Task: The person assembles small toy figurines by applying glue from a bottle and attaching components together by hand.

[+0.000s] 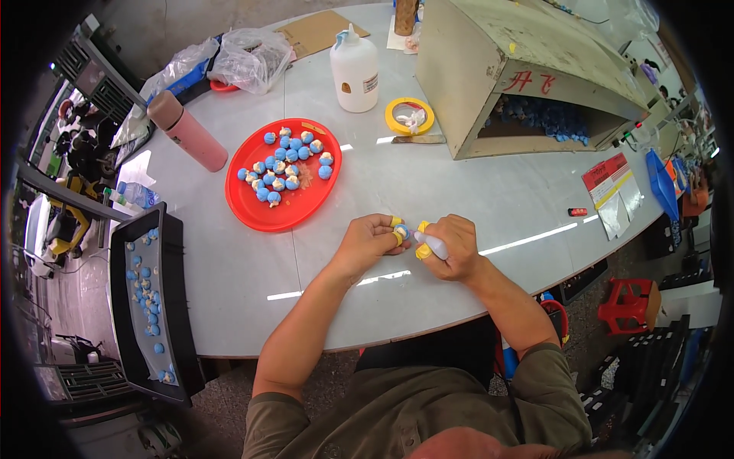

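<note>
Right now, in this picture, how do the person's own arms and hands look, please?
Bare forearms come out of short olive-green sleeves. The left hand and right hand are ungloved, with small yellow wraps around some fingertips. Both wrists look bare.

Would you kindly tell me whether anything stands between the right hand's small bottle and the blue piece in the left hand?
Nothing visible does: the small bottle in the right hand points toward the blue piece in the left hand.
</note>
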The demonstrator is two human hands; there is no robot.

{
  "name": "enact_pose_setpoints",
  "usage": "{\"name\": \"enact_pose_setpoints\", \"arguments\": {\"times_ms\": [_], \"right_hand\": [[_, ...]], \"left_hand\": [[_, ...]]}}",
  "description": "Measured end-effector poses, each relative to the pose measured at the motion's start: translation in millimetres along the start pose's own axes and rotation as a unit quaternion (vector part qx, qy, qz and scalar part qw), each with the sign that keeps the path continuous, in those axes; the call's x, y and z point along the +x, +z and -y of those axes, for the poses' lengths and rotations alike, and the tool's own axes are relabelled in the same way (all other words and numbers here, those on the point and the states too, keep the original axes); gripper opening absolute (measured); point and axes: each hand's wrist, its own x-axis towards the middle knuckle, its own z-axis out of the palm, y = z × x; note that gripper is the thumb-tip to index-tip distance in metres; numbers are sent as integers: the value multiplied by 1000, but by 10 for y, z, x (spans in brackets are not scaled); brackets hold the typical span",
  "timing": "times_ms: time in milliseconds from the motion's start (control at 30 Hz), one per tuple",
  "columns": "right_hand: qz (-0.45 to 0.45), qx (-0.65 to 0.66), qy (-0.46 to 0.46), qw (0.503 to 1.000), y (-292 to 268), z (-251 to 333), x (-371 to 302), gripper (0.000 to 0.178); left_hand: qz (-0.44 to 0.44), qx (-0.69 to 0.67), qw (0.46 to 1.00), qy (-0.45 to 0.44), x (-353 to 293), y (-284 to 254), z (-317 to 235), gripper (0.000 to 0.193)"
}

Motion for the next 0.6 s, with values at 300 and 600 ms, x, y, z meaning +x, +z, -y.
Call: {"name": "enact_pose_setpoints", "arguments": {"times_ms": [300,600], "right_hand": [[-34,46,35,998,-10,-4,-7,18],[-101,187,244,946,-136,60,-76,25]], "left_hand": [[5,-8,1000,-5,-24,-12,-39,29],[-2,-48,998,-28,-49,-27,-124,30]]}}
